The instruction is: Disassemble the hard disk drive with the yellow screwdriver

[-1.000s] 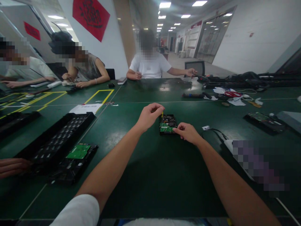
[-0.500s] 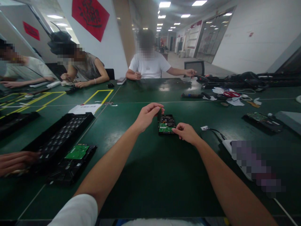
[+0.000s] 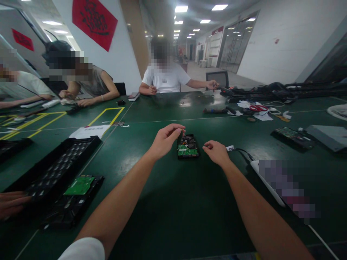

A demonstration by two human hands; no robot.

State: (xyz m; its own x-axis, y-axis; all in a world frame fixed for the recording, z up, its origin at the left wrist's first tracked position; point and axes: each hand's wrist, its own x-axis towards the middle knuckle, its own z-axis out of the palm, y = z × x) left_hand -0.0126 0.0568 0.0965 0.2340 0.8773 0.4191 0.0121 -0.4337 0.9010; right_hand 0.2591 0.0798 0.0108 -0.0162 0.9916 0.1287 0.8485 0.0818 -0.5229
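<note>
A hard drive [image 3: 187,146] lies circuit-board side up on the green table [image 3: 173,202], its green board toward me. My left hand [image 3: 165,139] hovers over the drive's left edge, thumb and fingers pinched on a thin dark tool that points down at it. Just right of the drive is my right hand [image 3: 217,151], off the drive, fingers curled and thumb against forefinger. I cannot see whether it holds anything.
Black trays [image 3: 54,169] lie at the left, one holding a drive with a green board [image 3: 80,186]. Another person's hand [image 3: 11,204] rests at the lower left. A cable [image 3: 241,151], white device [image 3: 267,180] and another drive [image 3: 292,137] lie right. Three people sit across.
My right hand has come off the drive's front right corner and moved slightly right. The left hand stays pinched over the drive. The view has shifted a little.
</note>
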